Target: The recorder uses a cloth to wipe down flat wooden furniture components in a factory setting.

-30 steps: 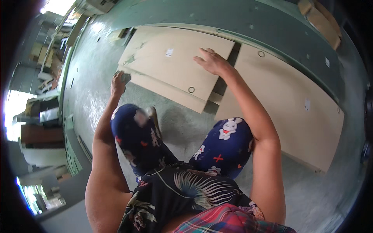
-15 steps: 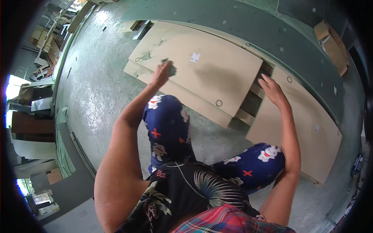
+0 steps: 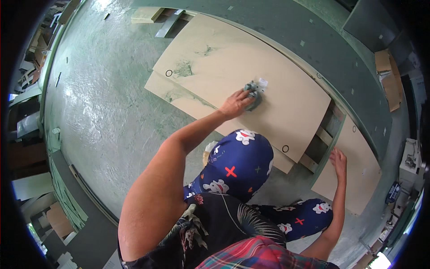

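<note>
Pressing down, our left hand closes its grip on a grey-blue rag against the top beige board, beside a small white label. Beyond the grip the board runs bare to its far edge; its near edge overhangs a lower board. Our right hand lies flat, fingers spread, on another board past a gap. Green floor opens left of the grip.

Pale beige boards, grey-blue cloth, green mottled floor, navy cartoon-print trousers, red plaid fabric
</note>
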`<state>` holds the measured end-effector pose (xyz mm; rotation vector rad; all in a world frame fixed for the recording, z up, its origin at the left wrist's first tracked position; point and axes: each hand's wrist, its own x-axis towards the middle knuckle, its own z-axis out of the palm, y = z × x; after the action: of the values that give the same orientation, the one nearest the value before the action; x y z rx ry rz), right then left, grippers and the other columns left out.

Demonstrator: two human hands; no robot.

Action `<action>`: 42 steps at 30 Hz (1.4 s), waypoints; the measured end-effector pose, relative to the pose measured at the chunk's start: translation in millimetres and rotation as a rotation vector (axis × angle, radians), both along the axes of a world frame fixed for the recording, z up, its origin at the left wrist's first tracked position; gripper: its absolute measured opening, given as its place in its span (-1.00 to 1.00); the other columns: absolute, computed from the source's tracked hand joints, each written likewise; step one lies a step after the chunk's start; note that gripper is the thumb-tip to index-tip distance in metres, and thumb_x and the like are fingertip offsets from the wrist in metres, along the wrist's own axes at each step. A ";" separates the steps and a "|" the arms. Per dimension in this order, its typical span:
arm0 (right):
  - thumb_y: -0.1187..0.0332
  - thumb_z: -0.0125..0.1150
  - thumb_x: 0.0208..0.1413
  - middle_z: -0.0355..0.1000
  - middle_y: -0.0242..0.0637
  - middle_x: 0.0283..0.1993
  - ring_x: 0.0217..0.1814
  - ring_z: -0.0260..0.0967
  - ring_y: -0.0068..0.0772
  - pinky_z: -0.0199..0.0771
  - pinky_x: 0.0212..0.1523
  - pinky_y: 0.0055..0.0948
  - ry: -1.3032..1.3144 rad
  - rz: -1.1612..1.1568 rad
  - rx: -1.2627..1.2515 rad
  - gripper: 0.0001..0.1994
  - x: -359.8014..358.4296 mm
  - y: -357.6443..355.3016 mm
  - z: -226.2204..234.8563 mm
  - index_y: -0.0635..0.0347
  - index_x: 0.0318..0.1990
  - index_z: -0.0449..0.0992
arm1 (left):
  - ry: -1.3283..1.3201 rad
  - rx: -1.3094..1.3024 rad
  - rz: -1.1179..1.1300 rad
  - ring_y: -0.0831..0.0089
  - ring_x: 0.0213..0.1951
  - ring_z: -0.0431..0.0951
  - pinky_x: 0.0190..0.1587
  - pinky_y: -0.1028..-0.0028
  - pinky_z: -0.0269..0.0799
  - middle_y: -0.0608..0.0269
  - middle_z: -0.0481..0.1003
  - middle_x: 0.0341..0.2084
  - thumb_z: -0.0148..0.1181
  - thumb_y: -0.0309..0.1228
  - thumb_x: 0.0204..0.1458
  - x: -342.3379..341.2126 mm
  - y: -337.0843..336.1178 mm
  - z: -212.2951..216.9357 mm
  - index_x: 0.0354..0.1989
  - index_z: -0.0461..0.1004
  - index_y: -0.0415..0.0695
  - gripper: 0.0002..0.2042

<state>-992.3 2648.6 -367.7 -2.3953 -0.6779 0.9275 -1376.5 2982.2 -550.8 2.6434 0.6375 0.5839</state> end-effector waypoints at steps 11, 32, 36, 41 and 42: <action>-0.08 -0.17 0.21 0.40 -0.07 0.03 -0.03 0.42 -0.26 0.36 -0.02 -0.24 0.067 -0.071 -0.024 -0.43 -38.1 70.4 27.3 0.13 0.20 0.28 | -0.001 0.006 1.253 0.17 -0.16 0.49 -0.10 0.32 0.40 0.02 0.49 -0.20 0.06 -0.55 -0.04 -431.5 271.6 38.8 -0.12 0.44 -0.19 -0.74; 0.15 -0.14 0.27 0.48 -0.16 -0.08 -0.12 0.45 -0.41 0.40 -0.10 -0.41 -0.078 0.281 -0.008 -0.58 -55.8 139.1 12.2 0.21 0.14 0.35 | 0.034 -0.077 -0.170 0.19 0.12 0.30 0.09 0.24 0.32 0.22 0.36 -0.01 0.10 -0.42 -0.13 -144.0 -5.3 -8.2 -0.14 0.50 0.05 -0.69; 0.11 -0.14 0.26 0.47 -0.18 -0.05 -0.11 0.45 -0.38 0.42 -0.12 -0.37 -0.105 0.203 -0.035 -0.57 -42.4 126.4 17.3 0.16 0.16 0.34 | 0.056 -0.003 -0.098 0.15 0.13 0.30 0.12 0.27 0.32 0.22 0.35 0.02 0.06 -0.47 -0.11 -196.9 60.0 -9.1 -0.11 0.47 0.04 -0.68; 0.13 -0.12 0.26 0.46 -0.18 -0.04 -0.11 0.45 -0.38 0.42 -0.12 -0.38 -0.033 0.296 0.004 -0.57 -67.6 156.4 0.1 0.16 0.17 0.33 | 0.304 0.329 0.641 0.19 0.00 0.42 -0.02 0.29 0.38 0.13 0.43 -0.06 -0.08 -0.56 -0.06 -413.8 165.6 -18.3 -0.08 0.45 -0.06 -0.66; 0.13 -0.11 0.26 0.46 -0.18 -0.04 -0.12 0.45 -0.39 0.42 -0.12 -0.39 -0.058 0.269 -0.023 -0.58 -60.7 148.2 3.2 0.16 0.17 0.33 | 0.291 0.034 0.946 0.14 -0.04 0.45 -0.04 0.30 0.38 0.10 0.49 -0.15 -0.08 -0.54 -0.01 -419.6 177.1 -8.0 -0.10 0.48 -0.07 -0.69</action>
<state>-1053.0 2796.8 -364.5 -2.3974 -1.0366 0.9790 -1796.2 3159.3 -558.8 2.3371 2.0034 0.4237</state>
